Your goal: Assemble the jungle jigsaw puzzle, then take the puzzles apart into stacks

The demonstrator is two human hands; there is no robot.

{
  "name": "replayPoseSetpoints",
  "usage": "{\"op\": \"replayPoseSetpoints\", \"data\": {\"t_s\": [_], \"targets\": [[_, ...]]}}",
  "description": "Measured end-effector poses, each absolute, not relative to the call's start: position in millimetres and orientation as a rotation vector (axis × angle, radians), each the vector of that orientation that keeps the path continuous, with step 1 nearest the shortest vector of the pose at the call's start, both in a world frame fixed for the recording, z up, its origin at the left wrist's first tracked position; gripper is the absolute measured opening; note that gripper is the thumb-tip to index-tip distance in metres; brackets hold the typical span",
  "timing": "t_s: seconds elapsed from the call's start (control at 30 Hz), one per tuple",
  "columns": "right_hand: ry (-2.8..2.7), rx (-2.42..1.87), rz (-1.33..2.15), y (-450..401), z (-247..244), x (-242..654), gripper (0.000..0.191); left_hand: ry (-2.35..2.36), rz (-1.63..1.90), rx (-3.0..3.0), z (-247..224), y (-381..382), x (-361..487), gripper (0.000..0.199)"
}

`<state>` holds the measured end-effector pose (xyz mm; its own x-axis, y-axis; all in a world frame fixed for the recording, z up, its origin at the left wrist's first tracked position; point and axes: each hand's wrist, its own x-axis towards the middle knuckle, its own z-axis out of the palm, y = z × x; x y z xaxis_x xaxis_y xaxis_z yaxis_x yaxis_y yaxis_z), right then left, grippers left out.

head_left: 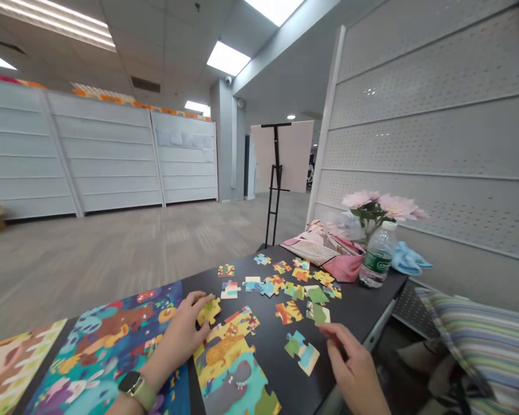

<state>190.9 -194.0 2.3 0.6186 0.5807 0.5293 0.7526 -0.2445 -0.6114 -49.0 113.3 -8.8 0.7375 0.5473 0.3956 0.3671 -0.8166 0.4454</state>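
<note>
My left hand [190, 320], with a watch on its wrist, has its fingers closed on a yellow-green puzzle piece [210, 312] just above the upper left of a partly joined puzzle [229, 360]. That puzzle shows a leopard and a grey hippo. My right hand [350, 360] is at the table's right side, index finger and thumb apart, with nothing visible between them. Its index fingertip lies by a green puzzle piece [319, 313]; I cannot tell if they touch. To its left lie joined green and blue pieces [301, 350] and an orange striped piece [289, 312].
Several loose pieces [294, 290] spread across the dark table [263, 317]. A finished animal picture [125, 340] lies at left. At the back right are a pink bag [343, 265], a water bottle [377, 256], pink flowers [384, 204] and a blue cloth [409, 259].
</note>
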Motion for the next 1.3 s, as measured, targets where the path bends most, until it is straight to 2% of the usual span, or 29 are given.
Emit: {"op": "replayPoseSetpoints", "data": {"t_s": [0.17,0.43,0.67,0.83,0.9,1.0,1.2,1.3], "targets": [[-1.201,-2.117,-0.262,-200,-1,242,0.039,0.661,0.832,2.591,-11,110,-49,0.049],[-1.453,-2.178,-0.194,-182,8,223,0.031,0.588,0.908,2.623,-16,111,-48,0.047],[-1.136,-2.385,-0.317,-174,12,301,0.041,0.486,0.986,2.657,-14,107,-51,0.043],[-1.069,-2.425,-0.259,-180,7,341,0.020,0.504,0.988,2.624,-14,105,-51,0.043],[-1.120,-2.386,-0.198,-187,7,342,0.018,0.499,0.977,2.623,-13,105,-51,0.044],[-1.173,-2.328,-0.103,-198,10,342,0.027,0.486,0.959,2.624,-12,104,-52,0.044],[-1.132,-2.267,-0.063,-206,13,344,0.057,0.501,0.939,2.629,-13,105,-52,0.043],[-1.129,-2.268,-0.108,-200,12,341,0.057,0.489,0.939,2.628,-14,106,-51,0.044]]}}
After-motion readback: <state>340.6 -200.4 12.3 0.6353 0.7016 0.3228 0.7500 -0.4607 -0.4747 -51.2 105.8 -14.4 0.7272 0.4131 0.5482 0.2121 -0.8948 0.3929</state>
